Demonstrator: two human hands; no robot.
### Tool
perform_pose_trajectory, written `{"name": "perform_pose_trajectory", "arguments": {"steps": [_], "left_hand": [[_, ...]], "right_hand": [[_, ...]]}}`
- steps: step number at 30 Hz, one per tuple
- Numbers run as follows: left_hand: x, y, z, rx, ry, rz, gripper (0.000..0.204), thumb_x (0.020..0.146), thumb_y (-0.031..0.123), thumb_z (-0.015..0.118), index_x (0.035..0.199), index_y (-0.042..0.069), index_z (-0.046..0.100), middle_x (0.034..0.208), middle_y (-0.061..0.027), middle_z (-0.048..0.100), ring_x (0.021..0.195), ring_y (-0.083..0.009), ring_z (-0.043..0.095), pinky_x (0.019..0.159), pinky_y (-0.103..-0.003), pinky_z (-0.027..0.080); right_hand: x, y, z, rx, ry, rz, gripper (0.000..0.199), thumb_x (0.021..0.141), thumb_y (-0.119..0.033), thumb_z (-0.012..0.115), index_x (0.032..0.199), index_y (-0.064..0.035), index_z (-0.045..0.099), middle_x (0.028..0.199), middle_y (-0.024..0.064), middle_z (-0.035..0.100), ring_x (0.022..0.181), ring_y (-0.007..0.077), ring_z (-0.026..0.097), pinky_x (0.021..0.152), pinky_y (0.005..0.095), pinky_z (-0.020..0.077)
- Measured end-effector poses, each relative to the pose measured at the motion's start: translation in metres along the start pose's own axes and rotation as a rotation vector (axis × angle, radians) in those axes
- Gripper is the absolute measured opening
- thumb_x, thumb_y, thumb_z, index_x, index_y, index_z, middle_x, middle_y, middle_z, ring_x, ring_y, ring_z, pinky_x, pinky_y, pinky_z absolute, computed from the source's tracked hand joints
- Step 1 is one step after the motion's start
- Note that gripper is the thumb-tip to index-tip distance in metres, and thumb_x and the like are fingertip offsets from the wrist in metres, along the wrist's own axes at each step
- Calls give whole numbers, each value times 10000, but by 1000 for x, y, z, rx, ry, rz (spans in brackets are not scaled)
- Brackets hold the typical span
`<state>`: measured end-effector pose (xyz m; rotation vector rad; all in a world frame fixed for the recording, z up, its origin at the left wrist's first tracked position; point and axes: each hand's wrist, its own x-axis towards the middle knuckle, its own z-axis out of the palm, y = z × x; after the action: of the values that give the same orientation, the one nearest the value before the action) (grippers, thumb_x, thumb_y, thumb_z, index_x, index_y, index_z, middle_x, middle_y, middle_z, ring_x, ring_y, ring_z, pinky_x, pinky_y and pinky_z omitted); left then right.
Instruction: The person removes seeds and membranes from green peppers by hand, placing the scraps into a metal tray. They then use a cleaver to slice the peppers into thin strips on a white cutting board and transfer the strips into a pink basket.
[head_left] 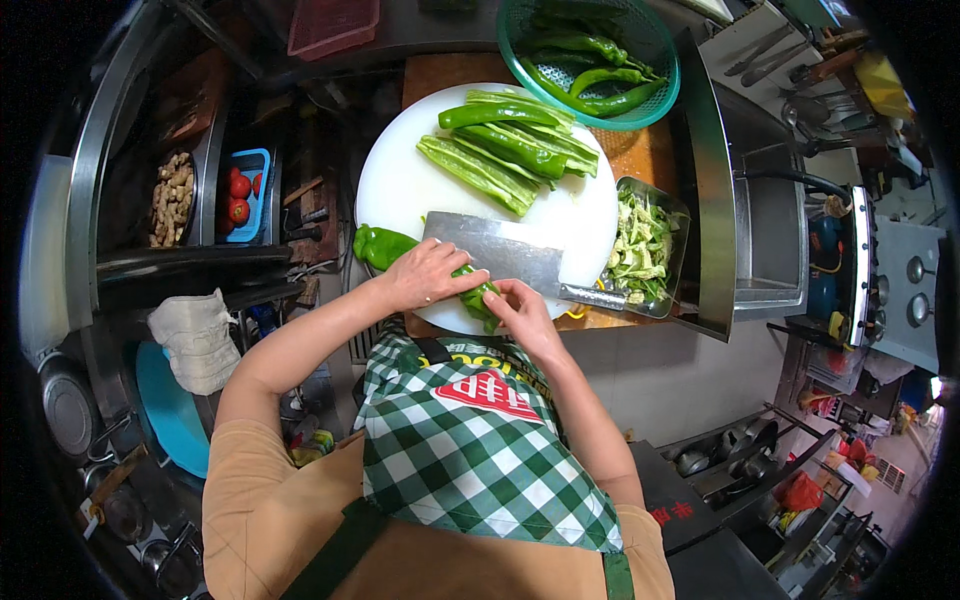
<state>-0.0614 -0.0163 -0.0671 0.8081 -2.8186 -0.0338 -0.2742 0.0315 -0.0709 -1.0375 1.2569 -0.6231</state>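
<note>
Across the near side of a round white cutting board (390, 170) lies a long green pepper (385, 246). My left hand (428, 275) is closed over its middle, pressing it to the board. At its right end, my right hand (522, 312) pinches the pepper between thumb and fingers. Just beyond my hands a cleaver (510, 252) rests flat on the board, its handle (592, 296) pointing right; neither hand touches it. Several split pepper halves (510, 145) are piled on the far part of the board.
A teal basket (672, 75) of whole green peppers stands at the far right. Beside the board, a metal tray (681, 250) holds pale pepper cores and scraps. A steel sink (770, 250) lies farther right. At left are a blue bin of tomatoes (240, 200) and some ginger (172, 198).
</note>
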Motion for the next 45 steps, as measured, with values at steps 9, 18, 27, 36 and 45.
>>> {"name": "perform_pose_trajectory", "arguments": {"steps": [9,18,27,36,45], "left_hand": [[-2,1,1,35,175,-24,430,786,213,557,1215,190,534,1009,-62,569,890,-201,553,759,-339,424],[-3,-6,2,-101,204,-378,707,621,188,760,1261,127,466,1075,-100,517,964,-276,519,812,-398,405],[10,-8,15,-115,255,-530,713,604,210,784,1260,168,507,1080,-63,503,1000,-246,492,829,-375,386],[8,-12,7,-320,180,-631,741,557,200,818,1236,174,521,1082,-79,487,1041,-256,460,879,-387,362],[3,-19,8,-451,263,-592,571,630,136,769,1167,121,576,1038,-83,522,995,-258,491,861,-378,399]], "right_hand": [[1,-3,-73,-1274,88,-611,521,694,-55,626,1199,-117,516,892,113,494,869,287,520,743,407,449],[-15,-19,-146,-1392,338,-621,421,745,-110,648,1152,-185,574,679,92,508,601,267,578,527,390,470],[-86,-32,-163,-1018,293,-184,388,754,-8,578,1125,-122,591,810,174,616,687,327,614,616,363,489],[-128,-13,-95,-144,296,72,217,943,-204,522,801,-40,527,554,-42,455,470,40,436,407,212,364],[-129,-11,-72,-169,242,247,230,955,-243,493,847,-41,513,540,-24,446,440,59,419,399,242,354]]}}
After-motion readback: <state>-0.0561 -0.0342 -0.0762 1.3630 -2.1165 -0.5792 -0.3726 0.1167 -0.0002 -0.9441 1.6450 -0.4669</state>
